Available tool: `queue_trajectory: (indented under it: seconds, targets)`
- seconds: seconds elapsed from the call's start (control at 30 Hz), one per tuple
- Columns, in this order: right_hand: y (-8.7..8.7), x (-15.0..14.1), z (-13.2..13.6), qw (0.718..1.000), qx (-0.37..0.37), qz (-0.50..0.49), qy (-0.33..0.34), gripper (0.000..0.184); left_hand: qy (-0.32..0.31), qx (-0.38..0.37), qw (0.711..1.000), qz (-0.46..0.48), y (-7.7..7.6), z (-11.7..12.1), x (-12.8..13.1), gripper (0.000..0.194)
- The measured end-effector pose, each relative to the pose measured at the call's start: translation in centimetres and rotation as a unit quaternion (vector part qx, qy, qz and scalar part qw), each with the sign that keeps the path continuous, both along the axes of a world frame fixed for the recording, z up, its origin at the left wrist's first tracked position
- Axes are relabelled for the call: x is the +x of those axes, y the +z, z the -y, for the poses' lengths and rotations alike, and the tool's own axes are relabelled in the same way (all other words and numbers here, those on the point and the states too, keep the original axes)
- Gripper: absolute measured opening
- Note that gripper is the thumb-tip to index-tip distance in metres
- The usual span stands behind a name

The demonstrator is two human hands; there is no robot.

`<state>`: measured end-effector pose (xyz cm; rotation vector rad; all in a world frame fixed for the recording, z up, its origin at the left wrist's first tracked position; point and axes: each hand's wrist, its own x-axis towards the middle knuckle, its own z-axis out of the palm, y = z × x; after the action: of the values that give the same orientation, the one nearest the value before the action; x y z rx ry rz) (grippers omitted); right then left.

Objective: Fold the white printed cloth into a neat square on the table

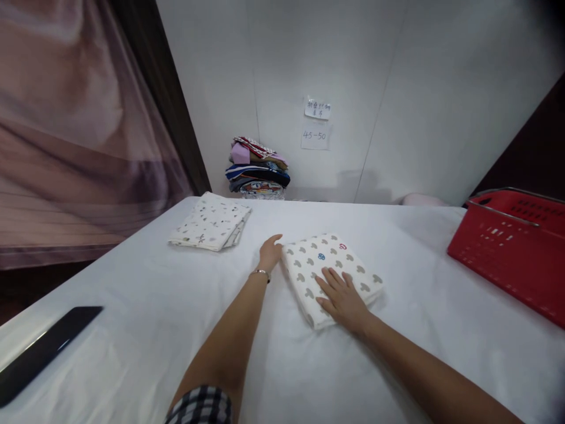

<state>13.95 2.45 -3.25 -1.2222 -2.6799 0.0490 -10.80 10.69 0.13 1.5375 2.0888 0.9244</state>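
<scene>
A pink curtain (66,118) hangs left of the white-covered counter (168,330), which carries a black panel (44,347) and leaf-print cloth (212,221). The left hand (270,254), its grip unclear, is at the left corner of the folded mushroom-print cloth (311,268), mid-counter, long axis slanting far-left to near-right; the right hand (344,297) spreads flat over it. Rightmost: a red basket (512,253).

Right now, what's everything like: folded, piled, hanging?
Mushroom cloth: folded, lying flat
Right fingers: spread on mushroom cloth
Left fingers: by that cloth, touch unclear
Bracelet: worn
Spotted cloth: folded, lying flat
Coloured cloths: piled up
Red basket: upright
Curtain: hanging in folds
Paper notes: stuck on wall
Black thing: lying flat
White sheet: lightly creased
</scene>
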Motion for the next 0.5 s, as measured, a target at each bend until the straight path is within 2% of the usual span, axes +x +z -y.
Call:
queue_trajectory:
  seconds: [0.1,0.2,0.27,0.33,0.4,0.5]
  targets:
    - [0.6,-0.3,0.0,1.000,-0.029,-0.001,-0.011,0.054,-0.079,0.064,0.989,-0.106,0.2,1.1,3.4,0.043]
    - [1.9,0.0,-0.9,0.994,-0.104,-0.014,-0.009,0.056,-0.142,0.044,0.972,-0.181,-0.9,2.4,5.7,0.051]
    - [2.9,0.7,-2.1,0.992,-0.122,-0.031,-0.032,0.056,-0.149,0.023,0.967,-0.205,-1.7,3.0,6.0,0.052]
    - [3.3,2.0,-3.5,0.991,-0.095,-0.036,-0.089,0.057,-0.147,0.011,0.965,-0.217,-2.2,3.1,5.8,0.052]
    - [2.9,3.4,-4.7,0.986,-0.079,-0.017,-0.144,0.058,-0.145,0.008,0.964,-0.221,-2.3,3.0,5.5,0.053]
    - [1.6,4.7,-5.4,0.982,-0.095,0.004,-0.161,0.059,-0.145,0.013,0.967,-0.209,-2.3,2.7,5.4,0.052]
